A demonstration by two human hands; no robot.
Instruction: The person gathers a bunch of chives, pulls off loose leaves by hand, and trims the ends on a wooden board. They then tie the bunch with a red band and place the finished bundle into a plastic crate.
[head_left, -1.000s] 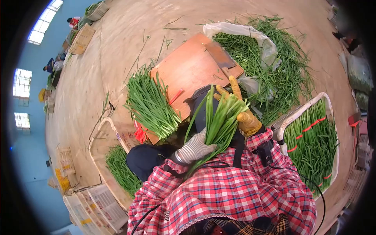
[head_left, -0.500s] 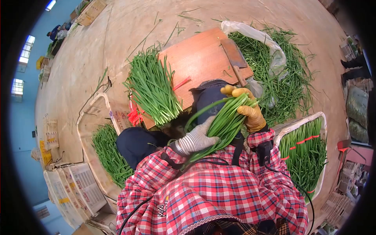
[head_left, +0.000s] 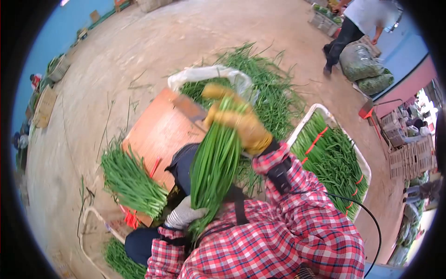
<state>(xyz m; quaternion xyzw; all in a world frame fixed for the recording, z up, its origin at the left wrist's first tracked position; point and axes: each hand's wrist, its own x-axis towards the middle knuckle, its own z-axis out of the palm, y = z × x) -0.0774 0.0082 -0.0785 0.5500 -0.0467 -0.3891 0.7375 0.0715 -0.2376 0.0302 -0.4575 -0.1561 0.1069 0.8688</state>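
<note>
A loose bunch of green garlic chives (head_left: 215,169) is held upright over my lap. My right hand (head_left: 244,123), in a yellow glove, is closed round the pale upper ends, slightly smeared by motion. At the leafy lower end my left hand (head_left: 186,214), in a grey-white knitted glove, grips the bunch from the side. Beyond my knee lies a wooden board (head_left: 153,125). A cleaver (head_left: 189,109) rests on its far right corner, partly behind my right hand. Another heap of chives (head_left: 134,179) covers the board's left side, near a red strip (head_left: 155,166) and red ties (head_left: 130,218).
To my right a white-rimmed crate (head_left: 367,174) holds chives bound with red bands. A second crate (head_left: 82,232) with chives stands at lower left. Past the board are a plastic bag (head_left: 200,74) and scattered trimmings (head_left: 274,95). A person (head_left: 355,28) walks at upper right.
My view has swung to the right. The bunch has turned more upright, my right hand rising at its top and my left hand sliding to its lower end.
</note>
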